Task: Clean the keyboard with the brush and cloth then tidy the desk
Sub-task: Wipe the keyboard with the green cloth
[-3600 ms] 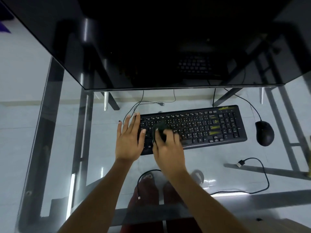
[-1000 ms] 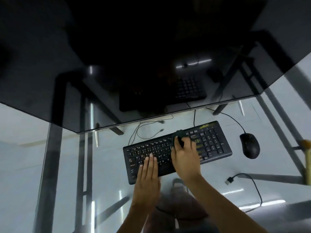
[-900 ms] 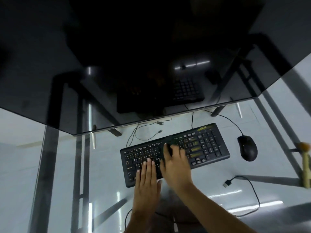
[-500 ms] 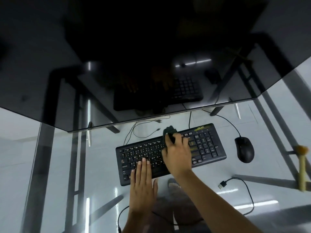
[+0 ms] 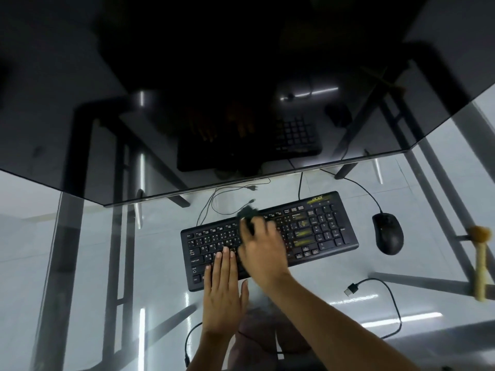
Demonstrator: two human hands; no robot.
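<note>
Both hands are on the keyboard (image 5: 316,231): my left hand (image 5: 223,293) lies flat, fingers straight, and beside it my right hand (image 5: 263,250) grips a dark cloth (image 5: 247,211).

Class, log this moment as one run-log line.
stage: wiping | right hand: grips dark cloth on black keyboard | left hand: flat, steadying it

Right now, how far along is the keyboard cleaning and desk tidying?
Midway, at a guess. The right hand holds a dark cloth on the keyboard top row, wiping, while the left hand lies flat on its near edge. The brush lies at the glass desk's right edge, so brushing may be finished. Tidying looks undone: the loose USB cable still sprawls.
</note>
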